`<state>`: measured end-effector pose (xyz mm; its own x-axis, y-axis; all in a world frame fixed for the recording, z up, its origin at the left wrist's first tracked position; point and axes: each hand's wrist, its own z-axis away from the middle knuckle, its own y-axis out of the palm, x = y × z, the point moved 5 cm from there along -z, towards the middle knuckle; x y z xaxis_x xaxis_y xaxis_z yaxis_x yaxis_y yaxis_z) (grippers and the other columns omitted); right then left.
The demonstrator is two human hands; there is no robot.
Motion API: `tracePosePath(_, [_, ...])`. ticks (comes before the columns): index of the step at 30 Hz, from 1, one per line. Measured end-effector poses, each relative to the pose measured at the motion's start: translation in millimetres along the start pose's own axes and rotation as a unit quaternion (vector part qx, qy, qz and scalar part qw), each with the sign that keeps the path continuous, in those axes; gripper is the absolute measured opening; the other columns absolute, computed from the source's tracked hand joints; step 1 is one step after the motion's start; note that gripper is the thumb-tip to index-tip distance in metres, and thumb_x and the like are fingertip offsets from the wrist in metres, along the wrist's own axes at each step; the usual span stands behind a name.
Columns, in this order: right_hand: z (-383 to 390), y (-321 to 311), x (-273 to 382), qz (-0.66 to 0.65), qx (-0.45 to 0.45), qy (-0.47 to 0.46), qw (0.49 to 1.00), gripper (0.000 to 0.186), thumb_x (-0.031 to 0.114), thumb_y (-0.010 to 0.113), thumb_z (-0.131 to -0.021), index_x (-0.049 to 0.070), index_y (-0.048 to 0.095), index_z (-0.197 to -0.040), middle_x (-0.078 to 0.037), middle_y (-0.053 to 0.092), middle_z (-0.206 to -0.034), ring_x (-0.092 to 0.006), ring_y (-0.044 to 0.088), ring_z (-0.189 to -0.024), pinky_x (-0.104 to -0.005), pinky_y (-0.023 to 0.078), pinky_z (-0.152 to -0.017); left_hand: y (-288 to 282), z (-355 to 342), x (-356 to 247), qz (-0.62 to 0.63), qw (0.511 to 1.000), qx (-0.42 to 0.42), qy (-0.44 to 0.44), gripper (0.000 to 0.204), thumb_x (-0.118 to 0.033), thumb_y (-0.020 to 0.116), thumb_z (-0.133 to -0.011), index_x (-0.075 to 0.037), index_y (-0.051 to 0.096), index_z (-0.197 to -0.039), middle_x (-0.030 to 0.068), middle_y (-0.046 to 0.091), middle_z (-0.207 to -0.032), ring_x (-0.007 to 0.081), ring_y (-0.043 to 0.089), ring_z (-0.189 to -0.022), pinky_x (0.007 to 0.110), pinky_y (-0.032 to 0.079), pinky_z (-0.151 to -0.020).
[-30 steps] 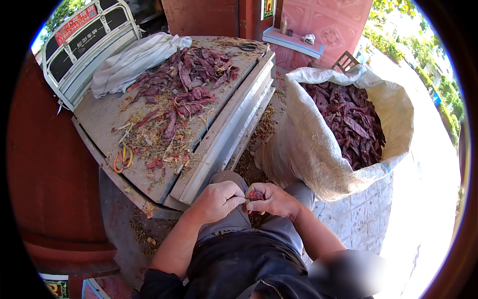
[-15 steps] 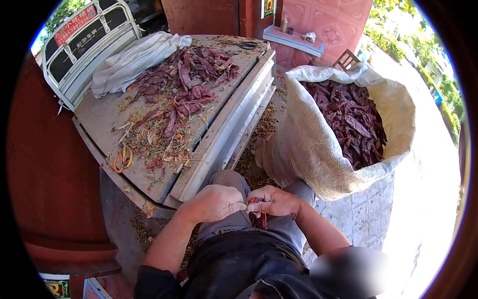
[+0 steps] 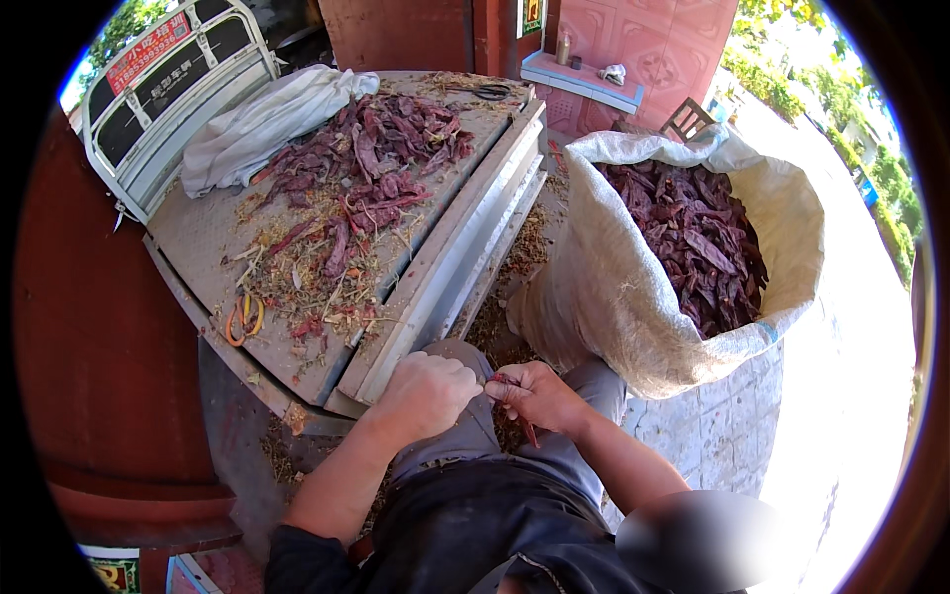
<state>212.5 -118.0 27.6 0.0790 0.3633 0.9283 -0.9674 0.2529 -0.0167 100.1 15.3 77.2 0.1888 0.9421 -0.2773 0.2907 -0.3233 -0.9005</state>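
My left hand (image 3: 432, 394) is closed in a pinch beside my right, above my lap; whatever its fingertips hold is too small to make out. My right hand (image 3: 542, 401) grips a dried red pepper (image 3: 528, 432), whose long end hangs below the fingers. Ahead, dried peppers (image 3: 371, 148) lie heaped on a metal platform (image 3: 203, 238) among stems and chaff (image 3: 302, 282). To the right stands a large woven sack (image 3: 628, 342) of dark dried peppers (image 3: 693, 238).
A folded white sack (image 3: 252, 129) lies at the platform's back left, by a metal rail (image 3: 148, 163). Yellow-orange scissors (image 3: 245, 319) are near its front left, dark scissors (image 3: 490, 92) at the back. Behind are a pink tiled wall (image 3: 653, 59), a ledge (image 3: 584, 81) and a chair (image 3: 685, 121).
My left hand has risen slightly away from my body. The pepper in my right hand now hangs lower and further right, more of it showing below the fingers.
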Motion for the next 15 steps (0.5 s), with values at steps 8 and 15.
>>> tracePosePath(8, [31.6,-22.4,25.1,-0.133,-0.047,0.008,0.99,0.029,0.033,0.069,-0.105,0.005,0.07,-0.095,-0.001,0.064,-0.072,-0.0087,0.059,-0.062,-0.0249,0.045,-0.055,5.0,1.4,11.5,0.072,0.985,-0.097,-0.125,0.031,-0.023,0.075,-0.091,-0.005,0.057,-0.072,0.0159,0.06,-0.072,0.0419,0.062,-0.07,0.052,0.047,-0.062])
tracePosePath(15, [97.2,-62.8,121.9,-0.065,-0.194,-0.263,0.943,0.027,0.028,0.064,-0.109,0.002,0.069,-0.102,-0.003,0.068,-0.077,-0.01,0.062,-0.065,-0.0248,0.049,-0.062,35.7,-2.4,23.7,0.104,0.978,-0.077,-0.164,0.017,-0.02,0.073,-0.094,-0.003,0.074,-0.096,0.0172,0.073,-0.094,0.039,0.07,-0.088,0.047,0.055,-0.076])
